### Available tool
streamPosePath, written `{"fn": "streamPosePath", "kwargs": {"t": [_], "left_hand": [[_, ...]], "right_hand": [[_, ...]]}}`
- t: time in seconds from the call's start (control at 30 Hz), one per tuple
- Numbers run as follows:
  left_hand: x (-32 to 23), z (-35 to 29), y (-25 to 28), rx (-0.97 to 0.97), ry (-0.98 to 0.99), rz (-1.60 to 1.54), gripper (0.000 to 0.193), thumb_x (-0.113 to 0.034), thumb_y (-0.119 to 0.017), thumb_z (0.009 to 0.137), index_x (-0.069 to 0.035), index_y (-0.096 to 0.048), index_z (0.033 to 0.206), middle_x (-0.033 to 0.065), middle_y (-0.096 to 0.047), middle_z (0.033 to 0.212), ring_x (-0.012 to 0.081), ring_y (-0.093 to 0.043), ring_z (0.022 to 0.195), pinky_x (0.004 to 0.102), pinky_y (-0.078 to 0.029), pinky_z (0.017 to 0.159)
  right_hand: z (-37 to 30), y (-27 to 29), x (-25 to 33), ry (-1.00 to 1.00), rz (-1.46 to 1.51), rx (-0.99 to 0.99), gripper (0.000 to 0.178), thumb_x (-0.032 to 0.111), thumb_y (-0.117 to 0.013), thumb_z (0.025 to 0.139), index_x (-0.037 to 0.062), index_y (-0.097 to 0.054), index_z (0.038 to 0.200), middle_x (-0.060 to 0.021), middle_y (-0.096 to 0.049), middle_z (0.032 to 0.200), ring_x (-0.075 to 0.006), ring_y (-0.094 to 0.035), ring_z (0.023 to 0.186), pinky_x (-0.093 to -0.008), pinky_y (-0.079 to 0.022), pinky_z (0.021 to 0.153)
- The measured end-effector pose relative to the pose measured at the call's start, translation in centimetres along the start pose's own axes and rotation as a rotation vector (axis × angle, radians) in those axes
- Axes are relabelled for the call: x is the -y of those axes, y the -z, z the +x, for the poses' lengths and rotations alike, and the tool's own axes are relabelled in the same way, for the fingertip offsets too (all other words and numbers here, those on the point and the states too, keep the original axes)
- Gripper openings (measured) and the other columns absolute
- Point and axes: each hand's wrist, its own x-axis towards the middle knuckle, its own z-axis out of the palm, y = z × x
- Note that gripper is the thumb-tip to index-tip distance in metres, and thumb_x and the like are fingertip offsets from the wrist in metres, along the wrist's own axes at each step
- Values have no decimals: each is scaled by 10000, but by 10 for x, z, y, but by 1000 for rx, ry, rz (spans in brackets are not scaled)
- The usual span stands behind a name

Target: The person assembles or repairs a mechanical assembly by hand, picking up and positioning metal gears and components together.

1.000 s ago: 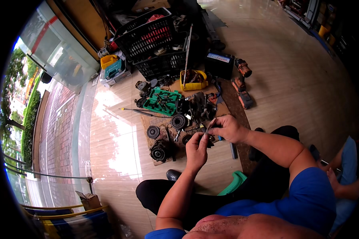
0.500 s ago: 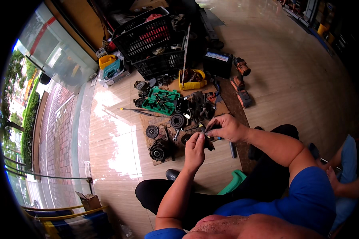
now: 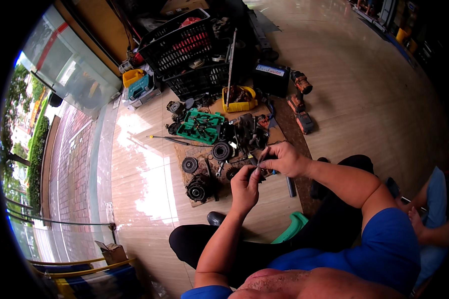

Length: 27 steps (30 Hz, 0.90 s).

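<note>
Above a worn cardboard sheet (image 3: 279,134), my two hands meet fingertip to fingertip. My left hand (image 3: 244,188) is closed in a pinch on a small dark part, mostly covered by the fingers. My right hand (image 3: 287,160) pinches a thin dark piece (image 3: 265,153) that pokes up past its fingertips; whether it is one with the left hand's part, I cannot tell. Below and left of my hands lie a black ribbed pulley (image 3: 221,151), a flatter round pulley (image 3: 189,165) and a greasy compressor-like unit (image 3: 198,189). Beyond stands a dark mechanical assembly (image 3: 249,130).
An open green tool case (image 3: 200,126) lies past the pulleys, near a yellow container (image 3: 240,99). Black crates (image 3: 177,45) are stacked at the back, beside a black battery (image 3: 271,79). Orange-and-black power tools (image 3: 301,107) lie to the right. A green plastic stool (image 3: 291,228) is beneath me.
The dark part under my fingers has turned and shows less now. My left fingers have curled more, and the thin piece in my right hand sticks up more clearly.
</note>
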Motion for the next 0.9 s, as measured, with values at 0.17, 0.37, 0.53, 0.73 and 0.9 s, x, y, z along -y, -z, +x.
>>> {"fn": "streamPosePath", "kwargs": {"t": [0.17,0.37,0.53,0.73,0.9], "left_hand": [[-9,0,6,30,16,51,237,-156,-517,985,25,-596,853,-4,-570,671,58,-482,641,221,-411,574],[-1,0,6,127,147,-247,260,-175,-466,1000,18,-608,902,20,-612,743,64,-533,696,220,-428,625],[1,2,2,9,102,-153,190,-147,-530,981,26,-594,936,-6,-584,743,48,-498,690,205,-419,615],[2,1,4,13,98,-205,152,-117,-536,974,25,-590,961,4,-602,760,53,-526,702,207,-433,625],[-1,0,5,58,117,-202,182,-138,-509,989,20,-584,942,16,-608,737,62,-534,688,215,-436,620]], "right_hand": [[-1,1,2,-4,31,34,92,55,-658,883,-4,-648,952,-26,-660,843,-67,-602,749,-228,-511,672],[-2,-1,7,12,1,32,96,74,-668,881,0,-655,940,-18,-661,835,-58,-593,751,-220,-502,671],[-1,-3,7,33,-36,-17,85,74,-681,869,4,-666,914,-8,-666,838,-46,-576,766,-219,-484,697],[-1,-3,2,18,14,-19,106,71,-684,863,3,-671,944,-9,-669,843,-42,-572,767,-214,-477,696],[-1,-3,6,21,1,0,112,71,-687,861,4,-669,949,-13,-671,850,-42,-575,767,-214,-478,693]]}}
